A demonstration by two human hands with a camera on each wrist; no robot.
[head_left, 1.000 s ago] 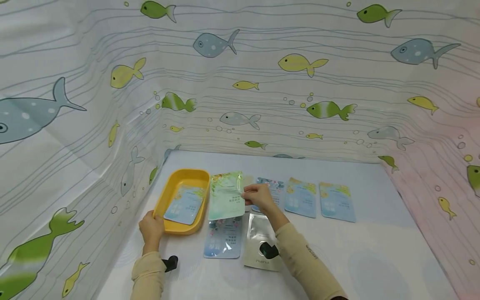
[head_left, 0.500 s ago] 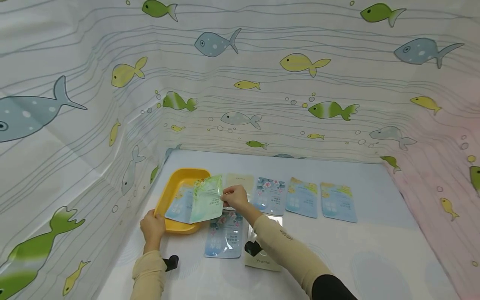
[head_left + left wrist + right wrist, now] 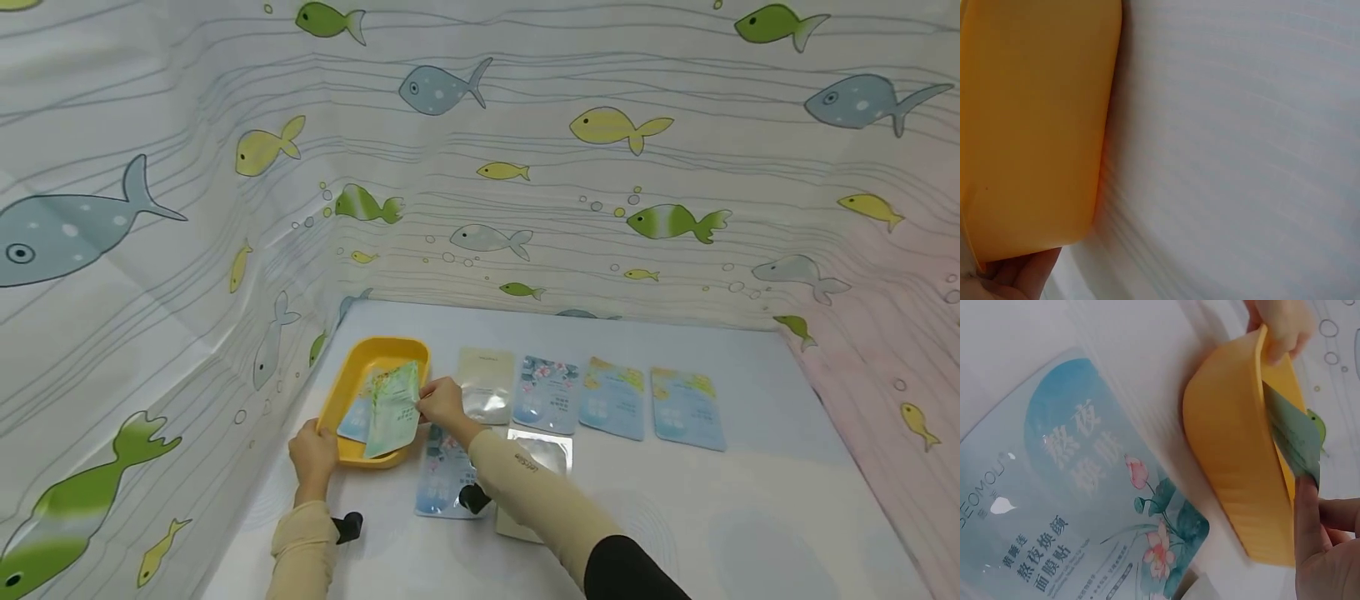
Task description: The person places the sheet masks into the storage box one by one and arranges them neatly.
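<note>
My right hand (image 3: 442,402) pinches the right edge of a green face mask packet (image 3: 393,411), which slants down into the yellow tray (image 3: 346,392). In the right wrist view, finger and thumb hold the green packet (image 3: 1294,428) at the tray's rim. Beneath it a blue face mask packet (image 3: 356,418) lies in the tray, partly covered. My left hand (image 3: 313,454) grips the tray's near left corner, thumb over the rim. From the left wrist view, the fingers (image 3: 1035,272) show curled under that rim against the outer wall.
Along the back lie a cream-and-silver packet (image 3: 486,387), a floral blue packet (image 3: 546,396) and two blue-yellow packets (image 3: 611,400). Nearer, another floral packet (image 3: 438,483) and a silver packet (image 3: 551,451) lie partly under the right arm. Fish-patterned cloth walls (image 3: 555,192) enclose the table.
My right hand has moved left, carrying the green packet from beside the tray to over and into it. The left hand keeps its grip on the tray's corner.
</note>
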